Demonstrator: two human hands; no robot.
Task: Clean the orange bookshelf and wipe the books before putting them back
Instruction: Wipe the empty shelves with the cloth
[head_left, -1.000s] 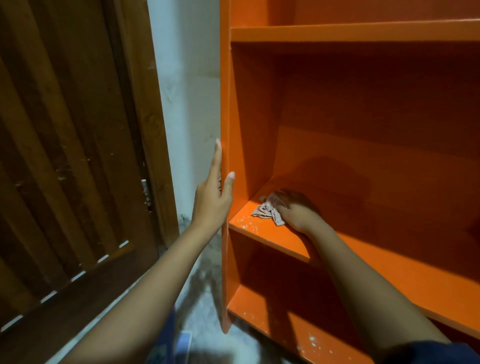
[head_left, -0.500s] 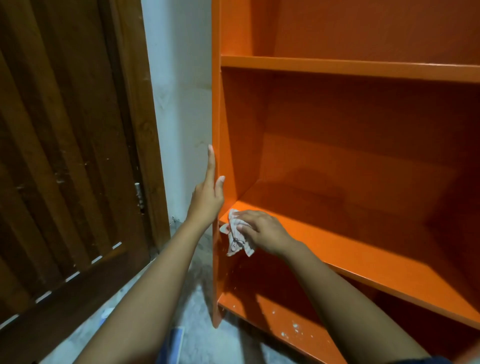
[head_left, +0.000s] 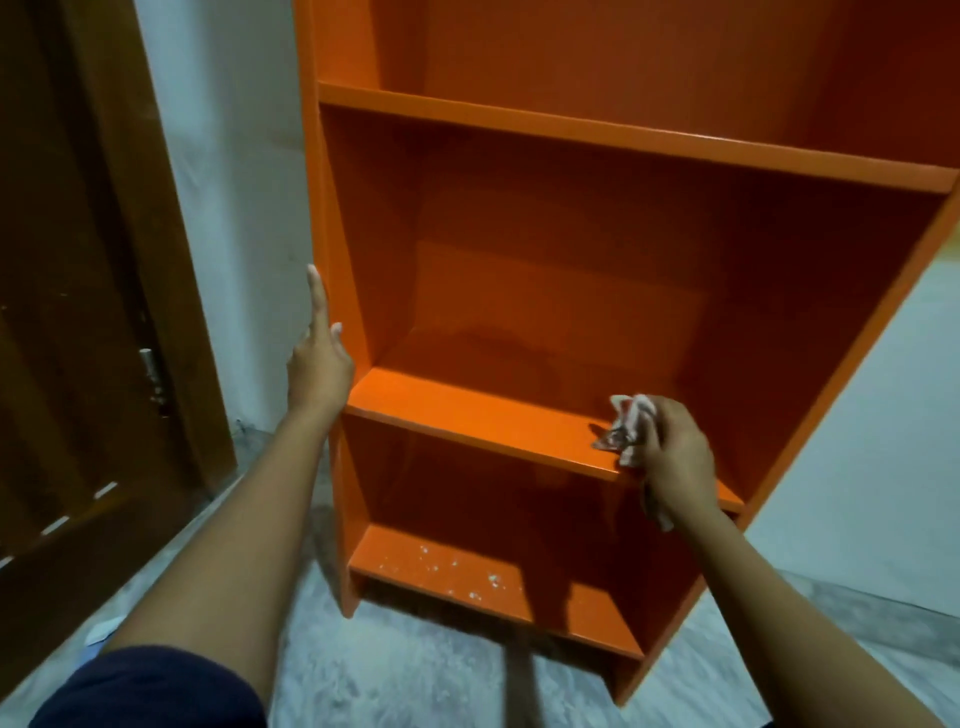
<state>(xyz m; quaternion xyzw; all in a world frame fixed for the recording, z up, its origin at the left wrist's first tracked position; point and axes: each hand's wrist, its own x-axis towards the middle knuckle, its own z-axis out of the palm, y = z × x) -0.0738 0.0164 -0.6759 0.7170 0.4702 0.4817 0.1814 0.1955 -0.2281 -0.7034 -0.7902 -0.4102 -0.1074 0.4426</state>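
The orange bookshelf stands in front of me with bare shelves; no books are in view. My left hand lies flat with straight fingers against the outside of its left side panel. My right hand grips a crumpled white and red patterned cloth at the right end of the middle shelf board, near the front edge. Part of the cloth hangs down below my wrist. The bottom shelf carries white specks of dust or debris.
A dark brown wooden door with a hinge is at the left. A pale wall lies behind and beside the bookshelf. The floor is grey and mottled. A small white thing lies on the floor by my left arm.
My right hand has swept the cloth along the middle shelf from its left front corner to the right end. The view has pulled back. My left hand stays on the side panel.
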